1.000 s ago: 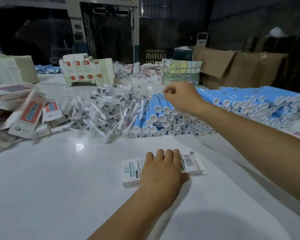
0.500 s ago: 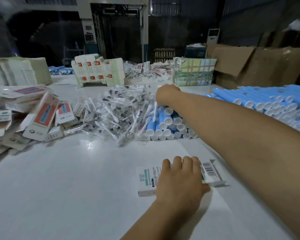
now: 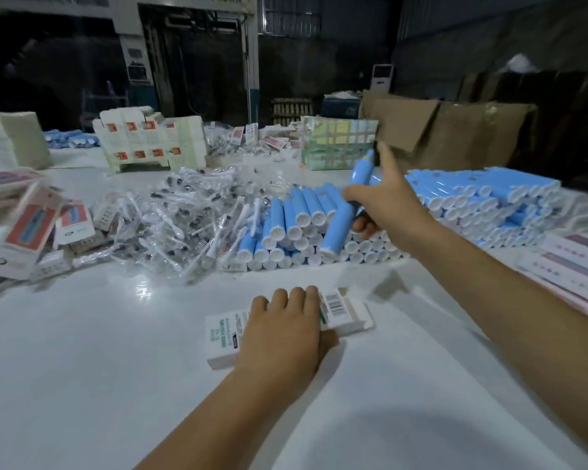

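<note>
My left hand [image 3: 284, 334] lies flat on a white carton with a barcode [image 3: 343, 308] on the white table [image 3: 99, 361]. My right hand [image 3: 384, 201] grips a blue toothbrush handle [image 3: 342, 225] and holds it tilted just above the near stack of blue handles [image 3: 296, 228]. The index finger sticks out along the handle's upper end. A heap of bagged white brush heads [image 3: 184, 212] lies left of the stack.
A longer stack of blue handles [image 3: 482, 205] runs to the right. Printed boxes [image 3: 24, 232] are piled at the left, flat cartons [image 3: 577, 266] at the right. Folded white cartons [image 3: 150, 144], a wrapped bundle [image 3: 336, 144] and brown cardboard [image 3: 455, 130] stand at the back.
My right hand reached into the near stack of blue handles and has come up and to the right with one handle in its grip. My left hand has stayed on the carton.
</note>
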The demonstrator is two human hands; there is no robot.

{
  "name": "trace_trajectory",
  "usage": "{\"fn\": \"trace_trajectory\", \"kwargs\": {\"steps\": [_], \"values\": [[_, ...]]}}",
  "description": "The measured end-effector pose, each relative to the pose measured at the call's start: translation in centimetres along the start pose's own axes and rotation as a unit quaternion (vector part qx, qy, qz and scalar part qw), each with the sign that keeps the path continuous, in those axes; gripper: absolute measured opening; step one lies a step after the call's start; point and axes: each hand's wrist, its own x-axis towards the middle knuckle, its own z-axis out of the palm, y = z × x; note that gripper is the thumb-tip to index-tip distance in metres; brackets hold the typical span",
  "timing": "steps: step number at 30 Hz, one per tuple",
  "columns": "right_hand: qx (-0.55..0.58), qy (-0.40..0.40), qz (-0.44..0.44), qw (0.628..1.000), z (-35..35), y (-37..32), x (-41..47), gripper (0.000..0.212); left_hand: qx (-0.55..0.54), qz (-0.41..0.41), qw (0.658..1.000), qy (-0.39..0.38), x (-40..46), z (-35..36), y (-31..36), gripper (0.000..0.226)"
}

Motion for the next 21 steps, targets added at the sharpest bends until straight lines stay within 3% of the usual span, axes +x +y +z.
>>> {"fn": "trace_trajectory", "kwargs": {"steps": [4,7,12,16,18,21], "values": [[0.127,0.140,0.043,0.981,-3.9,6.2,-5.2,0.081,0.007,-0.043,0.999,-0.011,0.3,-0.1,0.0,0.072],[0.162,0.186,0.067,0.967,-4.1,8.9,-6.5,0.075,0.010,-0.049,0.999,0.005,0.0,-0.4,0.2,0.073],[0.172,0.128,0.079,0.974,-1.6,9.9,-7.7,0.062,0.024,-0.054,0.998,0.011,-0.2,-0.4,0.7,0.072],[0.086,0.075,0.070,0.991,-0.5,10.6,-8.5,0.011,0.017,-0.057,0.998,0.015,-0.2,-0.6,0.8,0.072],[0.033,0.067,0.066,0.995,-0.3,11.0,-8.4,0.033,0.024,-0.055,0.998,0.012,-0.3,-0.5,0.7,0.073],[0.045,0.062,0.078,0.994,-0.4,11.2,-8.2,0.038,0.018,-0.053,0.998,0.010,-0.3,-0.5,0.6,0.072]]}}
